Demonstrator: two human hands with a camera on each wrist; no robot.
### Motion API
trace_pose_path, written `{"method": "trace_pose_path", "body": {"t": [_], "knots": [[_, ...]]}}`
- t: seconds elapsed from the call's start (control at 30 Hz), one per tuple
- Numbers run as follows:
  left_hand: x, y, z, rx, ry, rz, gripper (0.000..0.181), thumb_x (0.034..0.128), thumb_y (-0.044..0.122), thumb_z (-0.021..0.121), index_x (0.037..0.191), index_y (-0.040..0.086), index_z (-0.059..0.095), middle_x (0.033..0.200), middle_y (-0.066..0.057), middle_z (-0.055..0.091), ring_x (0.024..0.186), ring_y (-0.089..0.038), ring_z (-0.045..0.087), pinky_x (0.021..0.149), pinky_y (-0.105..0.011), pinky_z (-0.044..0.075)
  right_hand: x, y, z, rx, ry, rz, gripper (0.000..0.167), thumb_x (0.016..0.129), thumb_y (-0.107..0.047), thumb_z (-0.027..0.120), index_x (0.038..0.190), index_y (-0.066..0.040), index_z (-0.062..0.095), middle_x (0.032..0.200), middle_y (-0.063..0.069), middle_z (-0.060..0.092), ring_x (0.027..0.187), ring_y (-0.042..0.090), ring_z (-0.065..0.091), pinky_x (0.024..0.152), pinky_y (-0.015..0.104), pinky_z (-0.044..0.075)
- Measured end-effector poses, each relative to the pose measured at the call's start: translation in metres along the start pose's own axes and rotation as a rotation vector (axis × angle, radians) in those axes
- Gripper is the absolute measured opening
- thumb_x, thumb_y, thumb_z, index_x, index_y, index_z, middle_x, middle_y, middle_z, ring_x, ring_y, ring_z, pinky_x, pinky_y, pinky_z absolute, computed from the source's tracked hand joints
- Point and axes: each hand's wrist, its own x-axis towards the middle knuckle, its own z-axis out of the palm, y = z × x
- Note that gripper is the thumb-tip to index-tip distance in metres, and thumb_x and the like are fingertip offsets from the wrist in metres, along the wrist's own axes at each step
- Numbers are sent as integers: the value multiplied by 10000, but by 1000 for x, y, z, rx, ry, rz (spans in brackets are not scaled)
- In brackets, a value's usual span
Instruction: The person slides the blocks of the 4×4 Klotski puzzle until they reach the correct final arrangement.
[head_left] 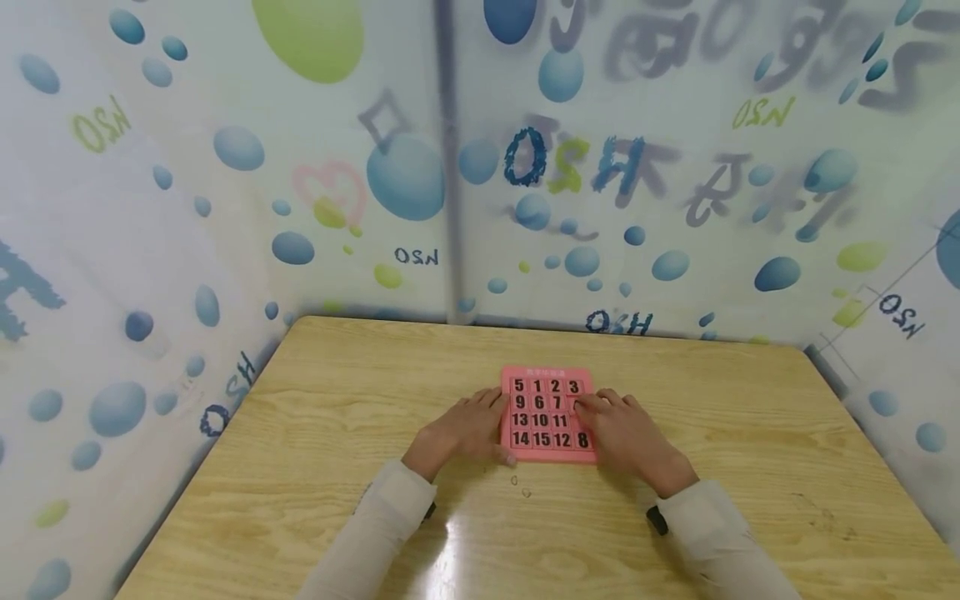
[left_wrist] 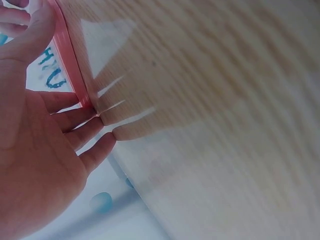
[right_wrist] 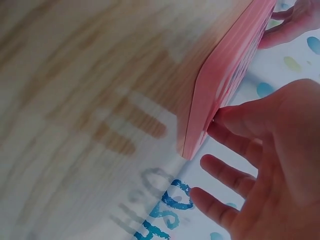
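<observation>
A pink number sliding puzzle (head_left: 551, 455) lies flat on the table, with black numerals on its square tiles. My left hand (head_left: 468, 427) rests along its left side, fingertips against the rim and thumb at the near left corner. In the left wrist view, the left fingers (left_wrist: 95, 152) are spread and nearly straight. On the right side, my right hand (head_left: 626, 429) reaches over the rim and touches the right column below the 3, covering part of it. Its thumb (right_wrist: 245, 120) and index fingertip meet at the puzzle in the right wrist view; the other fingers are apart from it.
The puzzle is on a light wood-grain table (head_left: 337, 375). Upright white sheeting (head_left: 360, 283) with blue and green spots encloses the back and both sides. Small marks (head_left: 521, 487) show on the tabletop just in front of the puzzle.
</observation>
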Motion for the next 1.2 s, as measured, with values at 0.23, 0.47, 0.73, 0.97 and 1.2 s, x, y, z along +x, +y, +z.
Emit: {"method": "trace_pose_path", "body": {"t": [0.23, 0.47, 0.73, 0.97, 1.2], "knots": [[1, 0, 0, 5, 3, 6, 1058, 849, 604, 684, 1602, 96, 139, 1661, -89, 159, 1522, -275, 176, 1214, -484, 230, 4, 3, 0, 12, -30, 10, 365, 972, -160, 610, 1319, -48, 629, 1397, 110, 563, 1259, 357, 506, 971, 581, 469], [1, 1, 0, 2, 5, 4, 1059, 851, 600, 685, 1603, 101, 133, 1662, -88, 151, 1525, -267, 165, 1212, -488, 233, -3, 6, -3, 101, 2, 0, 349, 998, -179, 572, 1326, -78, 631, 1398, 122, 569, 1249, 353, 540, 968, 594, 469], [0, 2, -1, 34, 4, 5, 1072, 837, 621, 684, 1596, 79, 156, 1655, -103, 175, 1517, -278, 191, 1203, -489, 255, -24, 7, -8, 186, -10, -93, 254, 973, -194, 633, 1200, -123, 722, 1227, 55, 676, 1157, 291, 611, 960, 572, 489], [0, 2, -2, 33, 4, 2, 1075, 836, 621, 685, 1597, 83, 151, 1656, -100, 171, 1517, -276, 189, 1203, -490, 255, -31, 5, -8, 186, 3, -182, 206, 987, -238, 614, 1125, -194, 760, 1173, -7, 692, 1108, 223, 617, 910, 517, 506], [0, 1, 0, 31, 5, 1, 1071, 841, 619, 682, 1600, 90, 143, 1658, -97, 164, 1519, -271, 183, 1203, -488, 254, -31, 1, -9, 174, 17, -177, 220, 987, -228, 610, 1147, -191, 757, 1182, 1, 681, 1102, 243, 614, 899, 538, 508]]}}
